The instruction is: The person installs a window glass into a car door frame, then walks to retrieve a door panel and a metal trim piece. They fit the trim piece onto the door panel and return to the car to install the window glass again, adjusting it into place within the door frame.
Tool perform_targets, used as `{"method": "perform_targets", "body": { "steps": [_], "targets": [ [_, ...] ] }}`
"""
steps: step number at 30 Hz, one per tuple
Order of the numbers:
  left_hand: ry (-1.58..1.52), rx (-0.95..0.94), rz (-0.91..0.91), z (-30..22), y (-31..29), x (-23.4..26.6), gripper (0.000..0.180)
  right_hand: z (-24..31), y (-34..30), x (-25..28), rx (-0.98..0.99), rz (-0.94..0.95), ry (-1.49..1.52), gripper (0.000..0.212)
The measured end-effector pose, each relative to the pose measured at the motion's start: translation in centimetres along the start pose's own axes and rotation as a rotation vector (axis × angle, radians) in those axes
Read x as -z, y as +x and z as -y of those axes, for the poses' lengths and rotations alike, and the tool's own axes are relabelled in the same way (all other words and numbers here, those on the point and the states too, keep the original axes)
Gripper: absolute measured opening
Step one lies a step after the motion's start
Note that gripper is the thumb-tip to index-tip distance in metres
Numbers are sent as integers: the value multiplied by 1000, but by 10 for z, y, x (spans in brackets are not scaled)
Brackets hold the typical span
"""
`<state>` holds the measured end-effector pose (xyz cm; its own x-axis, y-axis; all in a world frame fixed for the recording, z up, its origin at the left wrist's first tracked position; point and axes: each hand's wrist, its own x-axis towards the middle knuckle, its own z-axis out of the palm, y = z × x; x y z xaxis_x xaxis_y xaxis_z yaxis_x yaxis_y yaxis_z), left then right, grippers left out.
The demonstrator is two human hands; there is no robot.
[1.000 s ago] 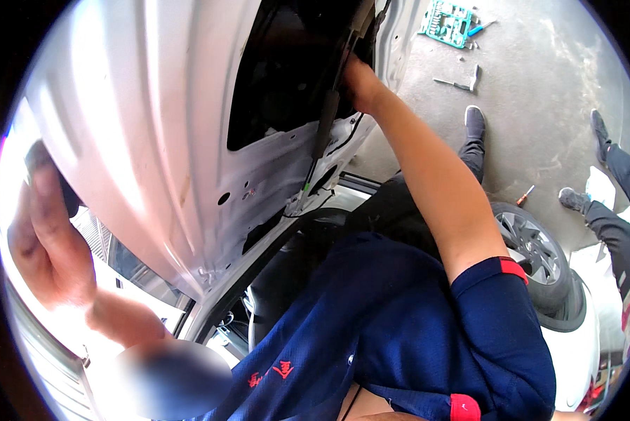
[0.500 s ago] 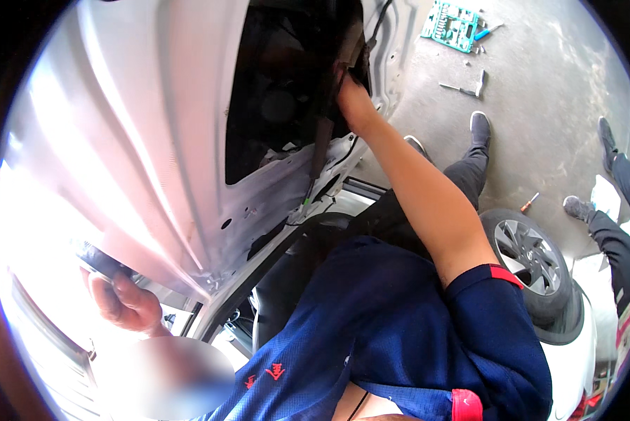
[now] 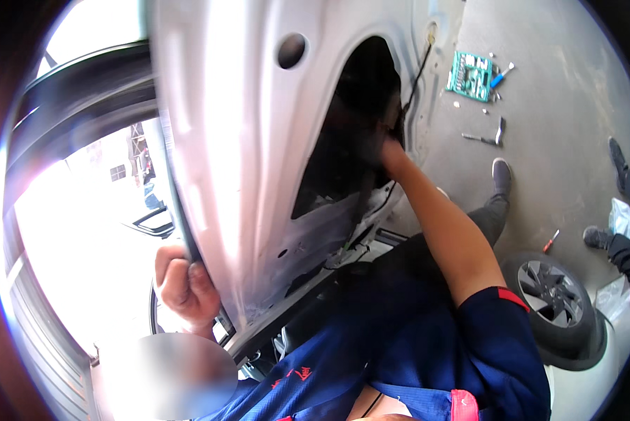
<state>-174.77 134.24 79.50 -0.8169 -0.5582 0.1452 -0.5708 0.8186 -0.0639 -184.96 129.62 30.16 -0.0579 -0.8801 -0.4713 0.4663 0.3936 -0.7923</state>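
A bare light-coloured car door stands in front of me, its inner trim off. My left hand is closed at the door's left edge, fingers curled against a dark strip that runs along it. Into the large dark opening in the door panel reaches my right hand. Shadow hides its fingers there, so what they touch does not show. A black cable runs along the panel beside the opening.
On the floor at right lie a teal socket-tool case, a blue-handled tool, a hammer-shaped tool and a red-handled screwdriver. A wheel is at lower right. Another person's legs appear at the far right.
My view has shifted, so the door and floor tools sit further right and lower. The left hand shows against the door's edge. The right hand stays in the opening.
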Motion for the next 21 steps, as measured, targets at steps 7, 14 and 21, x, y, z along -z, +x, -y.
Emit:
{"method": "perform_targets", "body": {
  "steps": [7,14,21],
  "targets": [
    [-103,-238,89,-4,49,17,26,-27,12,1,252,-88,351,58],
    [-554,-295,-219,-38,151,9,12,-21,10,12,113,155,609,75],
    [-658,-203,-231,-36,151,19,15,24,-25,-1,175,222,735,94]
  ]
}}
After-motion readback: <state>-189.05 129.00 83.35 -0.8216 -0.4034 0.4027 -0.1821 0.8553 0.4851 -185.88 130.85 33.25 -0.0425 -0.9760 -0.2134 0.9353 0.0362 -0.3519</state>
